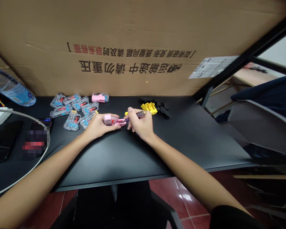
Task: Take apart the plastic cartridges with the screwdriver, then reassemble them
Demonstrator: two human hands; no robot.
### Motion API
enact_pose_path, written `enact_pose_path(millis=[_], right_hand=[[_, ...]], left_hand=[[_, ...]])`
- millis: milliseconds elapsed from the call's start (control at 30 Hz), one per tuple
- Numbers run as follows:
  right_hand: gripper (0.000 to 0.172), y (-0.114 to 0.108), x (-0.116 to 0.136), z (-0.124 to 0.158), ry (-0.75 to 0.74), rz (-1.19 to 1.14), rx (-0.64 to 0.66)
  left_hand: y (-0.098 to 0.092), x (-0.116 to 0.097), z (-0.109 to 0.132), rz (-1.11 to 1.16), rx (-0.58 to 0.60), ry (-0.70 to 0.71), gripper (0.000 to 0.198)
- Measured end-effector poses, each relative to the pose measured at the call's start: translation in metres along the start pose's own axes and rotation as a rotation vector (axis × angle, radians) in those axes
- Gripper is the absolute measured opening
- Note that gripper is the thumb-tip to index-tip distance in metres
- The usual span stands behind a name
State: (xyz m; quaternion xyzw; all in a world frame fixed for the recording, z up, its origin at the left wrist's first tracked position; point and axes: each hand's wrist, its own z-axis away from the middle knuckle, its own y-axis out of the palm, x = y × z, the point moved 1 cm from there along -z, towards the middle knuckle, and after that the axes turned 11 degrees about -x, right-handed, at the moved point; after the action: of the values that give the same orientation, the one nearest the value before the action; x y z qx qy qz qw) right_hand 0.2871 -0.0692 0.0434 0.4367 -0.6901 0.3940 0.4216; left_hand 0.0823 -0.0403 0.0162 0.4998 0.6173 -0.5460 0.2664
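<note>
My left hand (98, 125) is closed around a small pink plastic piece (109, 120) resting on the black table (181, 140). My right hand (140, 124) grips a thin purple screwdriver (139, 114) like a pen, its tip pointing at the pink piece. The two hands almost touch at the table's middle.
Several clear plastic pieces with blue and red inner parts (72, 108) lie to the left, with another pink piece (100, 97) behind. Yellow parts (149, 107) and black parts (162, 106) sit near a cardboard wall (133, 38). A water bottle (11, 89) and white cable (21, 115) are at far left.
</note>
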Motion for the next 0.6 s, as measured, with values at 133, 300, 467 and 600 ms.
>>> enact_pose_path(millis=[133, 300, 467, 600], right_hand=[[0.052, 0.002, -0.004, -0.009, 0.215, -0.100, -0.002], [0.049, 0.004, -0.011, -0.013, 0.261, -0.173, -0.005], [0.049, 0.007, -0.009, -0.010, 0.264, -0.182, -0.006], [0.051, 0.005, 0.001, -0.007, 0.194, -0.101, 0.000]], left_hand=[[0.000, -0.002, 0.000, 0.018, 0.022, 0.015, 0.050], [0.000, -0.002, 0.000, 0.032, 0.023, -0.008, 0.051], [0.000, -0.002, 0.001, 0.032, 0.035, -0.007, 0.050], [0.001, -0.002, 0.001, 0.029, 0.042, 0.005, 0.049]])
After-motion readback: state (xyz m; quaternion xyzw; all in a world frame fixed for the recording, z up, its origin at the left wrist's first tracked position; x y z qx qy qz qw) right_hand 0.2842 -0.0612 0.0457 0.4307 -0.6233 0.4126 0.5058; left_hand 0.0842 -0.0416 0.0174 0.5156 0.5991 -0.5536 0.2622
